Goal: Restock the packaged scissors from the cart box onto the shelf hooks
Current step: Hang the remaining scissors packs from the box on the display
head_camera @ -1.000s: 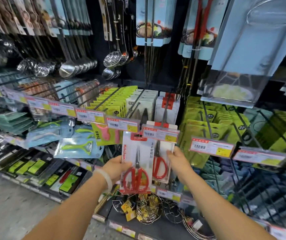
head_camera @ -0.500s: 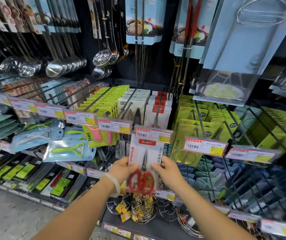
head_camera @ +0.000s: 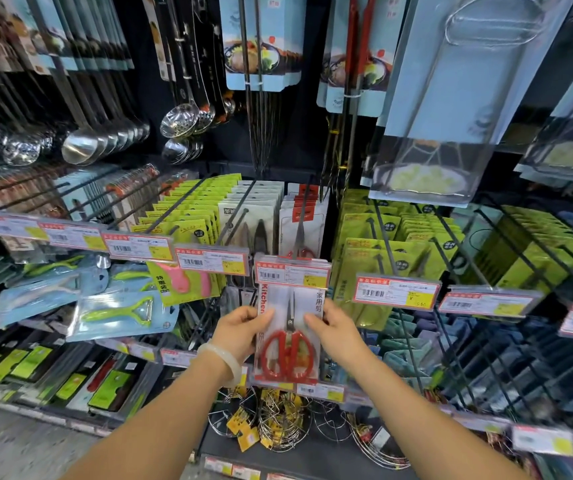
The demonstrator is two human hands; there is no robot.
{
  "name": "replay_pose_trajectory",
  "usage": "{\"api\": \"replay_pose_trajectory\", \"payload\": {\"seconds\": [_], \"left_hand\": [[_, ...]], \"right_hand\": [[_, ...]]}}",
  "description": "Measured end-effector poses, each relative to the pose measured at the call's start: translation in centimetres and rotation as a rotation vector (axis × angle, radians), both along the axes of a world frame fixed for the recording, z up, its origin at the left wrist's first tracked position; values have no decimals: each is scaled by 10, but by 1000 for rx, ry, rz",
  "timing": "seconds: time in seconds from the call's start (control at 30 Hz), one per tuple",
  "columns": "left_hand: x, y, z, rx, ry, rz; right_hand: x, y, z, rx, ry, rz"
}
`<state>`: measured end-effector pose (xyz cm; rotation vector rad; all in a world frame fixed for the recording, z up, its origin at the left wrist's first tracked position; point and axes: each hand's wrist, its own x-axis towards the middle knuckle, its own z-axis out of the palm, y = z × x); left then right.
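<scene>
Head view puts my two hands nearest: the left hand [head_camera: 243, 329] pinches the left edge of the packaged scissors [head_camera: 290, 336], thumb across the front, and the right hand [head_camera: 333, 329] pinches the right edge the same way, fingers curled behind the card. I hold the pack upright just below the price tag [head_camera: 292, 274] at the front of its shelf hook [head_camera: 300, 220], its top edge hidden behind that tag, so I cannot tell whether the hang hole is on the wire yet. I judge the pack light but bottom-heavy, the red handles sitting low; the card looks stiff enough to steer by its edges, while the clear film over it looks slick, so gripping both side edges near the middle seems the safest hold. Further along the same hook hang more scissors packs [head_camera: 300, 216], with room left at the front. Neighbouring hooks carry green carded items [head_camera: 191, 216] to the left and right. Below, a bottom shelf [head_camera: 312, 462] holds loose wire racks [head_camera: 278, 420]. No cart box shows from here.
</scene>
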<state>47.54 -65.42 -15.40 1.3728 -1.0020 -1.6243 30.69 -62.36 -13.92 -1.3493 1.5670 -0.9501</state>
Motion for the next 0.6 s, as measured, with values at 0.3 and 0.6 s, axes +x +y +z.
{"api": "replay_pose_trajectory", "payload": {"seconds": [0.3,0.6], "left_hand": [[-12,-15,3,-14,-321,54],[-91,21,-16,-190,-1150,-678]], "right_hand": [[-6,-21,-3,219,231,-97],[-70,30,-44,340,640,-17]]}}
